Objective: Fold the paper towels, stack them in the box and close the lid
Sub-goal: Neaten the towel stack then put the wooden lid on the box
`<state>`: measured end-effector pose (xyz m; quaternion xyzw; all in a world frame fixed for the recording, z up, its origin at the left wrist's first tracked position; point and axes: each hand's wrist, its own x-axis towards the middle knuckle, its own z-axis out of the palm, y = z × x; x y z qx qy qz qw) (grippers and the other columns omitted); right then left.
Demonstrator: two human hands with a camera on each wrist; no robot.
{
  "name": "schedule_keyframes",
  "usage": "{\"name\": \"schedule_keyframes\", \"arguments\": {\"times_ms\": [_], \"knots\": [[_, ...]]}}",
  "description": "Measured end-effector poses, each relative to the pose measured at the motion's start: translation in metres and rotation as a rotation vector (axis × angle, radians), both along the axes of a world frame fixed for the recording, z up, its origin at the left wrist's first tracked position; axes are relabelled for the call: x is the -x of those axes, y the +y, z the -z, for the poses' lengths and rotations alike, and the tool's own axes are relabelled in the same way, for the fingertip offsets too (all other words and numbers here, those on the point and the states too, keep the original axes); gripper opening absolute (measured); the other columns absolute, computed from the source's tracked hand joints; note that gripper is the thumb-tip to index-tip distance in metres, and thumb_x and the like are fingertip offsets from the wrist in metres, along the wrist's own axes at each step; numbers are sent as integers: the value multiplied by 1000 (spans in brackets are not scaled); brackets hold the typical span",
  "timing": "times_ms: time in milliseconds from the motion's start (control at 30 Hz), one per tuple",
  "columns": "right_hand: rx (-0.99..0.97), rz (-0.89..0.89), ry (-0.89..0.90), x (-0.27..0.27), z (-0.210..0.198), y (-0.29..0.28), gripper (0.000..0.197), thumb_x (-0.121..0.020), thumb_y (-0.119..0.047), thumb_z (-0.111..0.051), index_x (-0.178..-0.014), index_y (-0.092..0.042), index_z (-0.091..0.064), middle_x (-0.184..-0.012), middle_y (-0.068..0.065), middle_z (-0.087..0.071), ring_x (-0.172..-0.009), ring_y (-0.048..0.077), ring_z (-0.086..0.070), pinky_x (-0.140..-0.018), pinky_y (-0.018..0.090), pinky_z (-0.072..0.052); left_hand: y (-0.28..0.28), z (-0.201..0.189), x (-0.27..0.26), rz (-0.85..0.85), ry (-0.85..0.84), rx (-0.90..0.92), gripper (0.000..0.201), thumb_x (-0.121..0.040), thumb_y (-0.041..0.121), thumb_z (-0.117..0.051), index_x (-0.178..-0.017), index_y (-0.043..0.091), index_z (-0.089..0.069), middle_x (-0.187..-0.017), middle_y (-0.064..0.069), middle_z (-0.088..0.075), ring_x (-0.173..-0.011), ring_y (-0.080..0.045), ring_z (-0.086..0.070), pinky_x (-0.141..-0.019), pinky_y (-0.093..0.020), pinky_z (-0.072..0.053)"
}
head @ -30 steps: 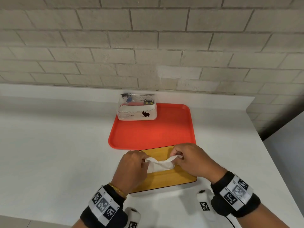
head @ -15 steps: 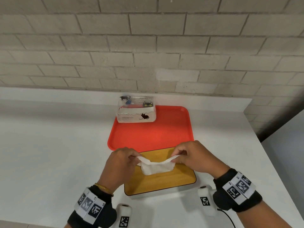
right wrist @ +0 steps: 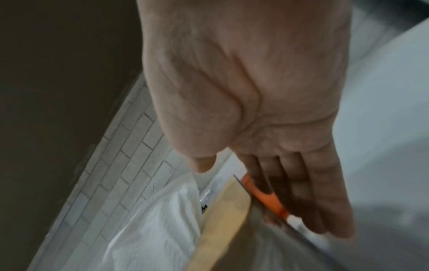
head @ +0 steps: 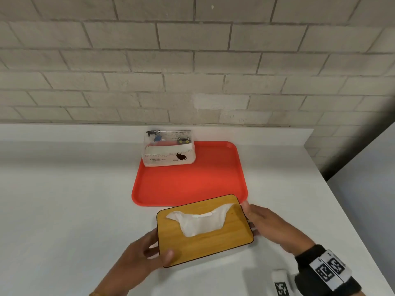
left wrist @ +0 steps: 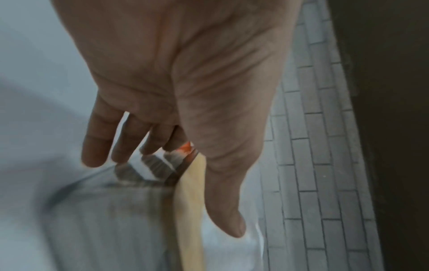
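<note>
The box [head: 205, 251] with its wooden lid [head: 213, 242] on stands on the white counter, just in front of the red tray. A white paper towel [head: 198, 221] sticks up through the lid's slot and lies spread on the wood. My left hand [head: 158, 251] touches the box's near left corner, with the thumb [left wrist: 227, 210] over the lid edge [left wrist: 190, 210] and straight fingers along the side. My right hand [head: 254, 218] lies flat against the box's right side, its fingers [right wrist: 313, 201] straight beside the lid [right wrist: 223, 220] and the towel [right wrist: 157, 220].
The red tray [head: 188, 180] lies behind the box, with a plastic pack of paper towels [head: 168, 150] on its far left corner. A brick wall closes the back. The counter ends at the right. A white marker-tagged device [head: 280, 283] sits near my right wrist.
Both hands have let go of the paper towel and moved out to the box's left and right sides. The towel now lies loose on the lid.
</note>
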<state>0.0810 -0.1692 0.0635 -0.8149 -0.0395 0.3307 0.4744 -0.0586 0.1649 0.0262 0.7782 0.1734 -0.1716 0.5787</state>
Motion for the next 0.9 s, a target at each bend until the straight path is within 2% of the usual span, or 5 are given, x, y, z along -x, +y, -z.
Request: {"name": "schedule_keyframes", "arguments": {"times_ms": [100, 300, 467, 700, 900], "knots": [[-15, -53, 64, 20, 0, 1, 50, -95, -73, -40, -134, -48, -58, -130, -36, -62, -126, -13, -53, -103, 15, -42, -13, 12, 1, 29, -36, -7, 94, -70, 51, -93, -149, 52, -42, -124, 34, -70, -113, 6, -69, -86, -13, -56], [-14, -133, -6, 42, -3, -17, 41, -108, -34, -51, -145, -52, -45, -140, -30, -60, -132, -4, -56, -116, 37, -44, -21, 19, 2, 28, -76, -17, 116, -48, 79, -85, -151, 57, -36, -110, 39, -72, -104, 17, -67, -84, -2, -51], [-80, -152, -26, 54, -25, -68, 76, -102, -3, -57, -158, -43, -27, -148, -14, -59, -138, 11, -56, -119, 39, -43, -54, 13, -11, 156, -210, 16, 120, -58, 37, -99, -143, 78, -25, -123, 39, -67, -117, 8, -67, -95, -14, -56], [-100, -67, -119, 12, -46, -138, 74, -98, 10, -59, -153, -36, -42, -144, -6, -64, -137, 16, -58, -119, 41, -42, -114, -25, -100, 365, -303, 67, 116, -71, 22, -98, -160, 43, -26, -132, 18, -71, -120, -8, -70, -104, -30, -56], [-173, 189, -210, -57, -48, -188, 59, -92, 14, -63, -138, -23, -58, -128, -8, -74, -122, 9, -68, -91, 12, -53, -179, -22, -201, 372, -396, 89, 108, -76, 11, -92, -159, 43, -30, -138, 12, -69, -127, -14, -67, -110, -42, -53]]}}
